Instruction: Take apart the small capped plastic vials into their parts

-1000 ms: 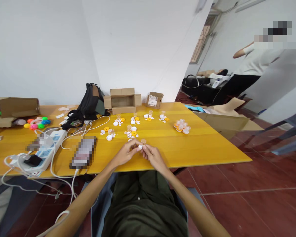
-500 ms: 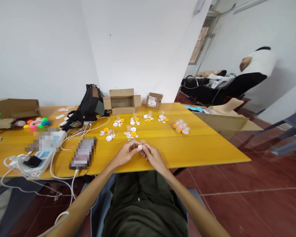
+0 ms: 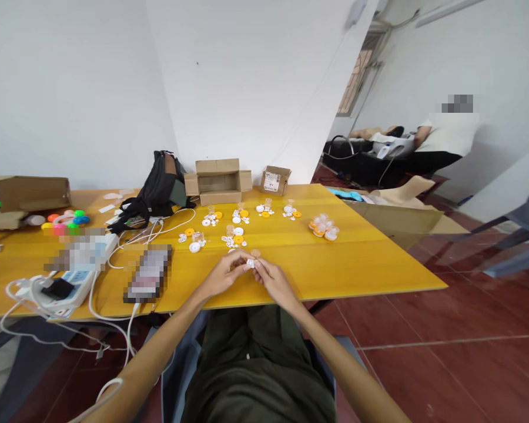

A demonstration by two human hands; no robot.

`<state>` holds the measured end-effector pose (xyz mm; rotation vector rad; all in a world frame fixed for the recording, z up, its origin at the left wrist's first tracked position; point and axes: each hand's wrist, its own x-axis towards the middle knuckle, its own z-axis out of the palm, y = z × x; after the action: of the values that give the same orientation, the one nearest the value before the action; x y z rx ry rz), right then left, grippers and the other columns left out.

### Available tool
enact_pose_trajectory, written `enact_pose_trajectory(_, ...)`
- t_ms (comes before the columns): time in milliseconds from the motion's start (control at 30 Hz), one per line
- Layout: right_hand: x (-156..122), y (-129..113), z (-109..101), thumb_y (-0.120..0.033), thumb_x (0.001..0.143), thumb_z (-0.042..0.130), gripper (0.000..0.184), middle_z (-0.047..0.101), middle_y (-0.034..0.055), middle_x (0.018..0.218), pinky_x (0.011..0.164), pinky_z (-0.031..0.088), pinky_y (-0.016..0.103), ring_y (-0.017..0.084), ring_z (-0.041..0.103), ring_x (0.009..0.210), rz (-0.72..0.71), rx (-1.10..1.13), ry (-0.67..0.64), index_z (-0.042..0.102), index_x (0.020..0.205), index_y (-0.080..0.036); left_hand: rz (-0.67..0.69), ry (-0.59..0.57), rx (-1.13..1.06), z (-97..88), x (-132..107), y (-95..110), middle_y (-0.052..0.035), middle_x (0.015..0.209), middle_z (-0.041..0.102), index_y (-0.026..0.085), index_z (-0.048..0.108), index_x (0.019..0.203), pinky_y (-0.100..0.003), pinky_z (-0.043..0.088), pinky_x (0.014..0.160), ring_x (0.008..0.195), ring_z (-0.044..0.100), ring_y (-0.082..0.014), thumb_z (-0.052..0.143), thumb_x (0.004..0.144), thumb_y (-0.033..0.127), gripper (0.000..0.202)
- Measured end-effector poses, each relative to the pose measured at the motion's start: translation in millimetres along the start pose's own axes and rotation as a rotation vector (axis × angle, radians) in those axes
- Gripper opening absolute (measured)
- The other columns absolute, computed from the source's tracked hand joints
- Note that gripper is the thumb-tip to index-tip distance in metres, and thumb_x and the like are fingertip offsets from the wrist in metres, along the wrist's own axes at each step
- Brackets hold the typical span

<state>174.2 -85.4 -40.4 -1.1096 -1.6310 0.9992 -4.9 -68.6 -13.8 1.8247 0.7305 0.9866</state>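
My left hand point(image 3: 224, 274) and my right hand point(image 3: 274, 279) meet fingertip to fingertip over the near edge of the yellow table point(image 3: 361, 258). Both are pinched on a small white piece point(image 3: 250, 262) held between them. Just beyond the fingers lie small groups of white and orange plastic parts point(image 3: 235, 235), with more groups farther back point(image 3: 264, 208) and a cluster of clear and orange capsules point(image 3: 324, 226) to the right.
A phone point(image 3: 149, 271), a power strip with white cables point(image 3: 77, 267), a black bag point(image 3: 158, 185), open cardboard boxes point(image 3: 218, 179) and coloured balls point(image 3: 64, 220) sit on the table's left and back. Another person point(image 3: 441, 138) bends down at the far right. A grey chair point(image 3: 520, 235) stands at right.
My hands stay pinched together in the same spot. The person at the far right has bent lower and moved left.
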Motion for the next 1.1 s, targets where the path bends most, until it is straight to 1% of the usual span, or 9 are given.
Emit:
enact_pose_trajectory(267,0,-2,0,-0.083,0.083,0.037,0.064,0.057,-0.0003,0.062,0.061,0.040,0.031,0.017,0.052,0.058,0.020,-0.013,0.012,0.058,0.075,-0.024,0.012,-0.024,-0.013,-0.5,1,1,-0.0074,0.097,0.069,0.017,0.068,0.105,-0.032,0.049,0.084,0.088,0.062,-0.0192,0.060,0.091,0.049,0.035)
enact_pose_trajectory(467,0,-6,0,-0.086,0.082,0.036,0.066,0.055,-0.0002,0.062,0.060,0.040,0.030,0.016,0.051,0.057,0.023,-0.002,-0.002,0.056,0.073,-0.023,0.011,-0.032,-0.018,-0.5,1,-1,-0.0072,0.094,0.068,0.016,0.068,0.106,-0.032,0.049,0.082,0.085,0.061,-0.0183,0.059,0.092,0.049,0.037)
enact_pose_trajectory(700,-1,-10,0,-0.087,0.081,0.032,0.068,0.052,-0.0009,0.057,0.056,0.039,0.029,0.016,0.049,0.054,0.026,0.007,0.002,0.053,0.067,-0.023,-0.007,-0.016,-0.006,-0.2,1,-3,-0.0048,0.090,0.066,0.017,0.067,0.106,-0.031,0.048,0.080,0.083,0.061,-0.0177,0.060,0.091,0.046,0.033)
enact_pose_trajectory(900,-1,-11,1,-0.083,0.084,0.036,0.065,0.052,-0.0011,0.056,0.055,0.040,0.028,0.015,0.050,0.054,0.034,0.024,0.003,0.053,0.066,-0.023,0.009,0.006,0.036,0.1,1,-3,-0.0028,0.085,0.065,0.018,0.065,0.103,-0.030,0.047,0.077,0.079,0.059,-0.0165,0.058,0.092,0.039,0.024)
enact_pose_trajectory(1100,-1,-8,1,-0.080,0.085,0.038,0.062,0.052,-0.0010,0.057,0.056,0.041,0.028,0.015,0.051,0.055,0.042,0.035,0.018,0.054,0.065,-0.023,0.054,0.053,0.147,0.4,3,-1,-0.0024,0.085,0.066,0.019,0.066,0.096,-0.029,0.047,0.075,0.077,0.057,-0.0157,0.055,0.093,0.033,0.019)
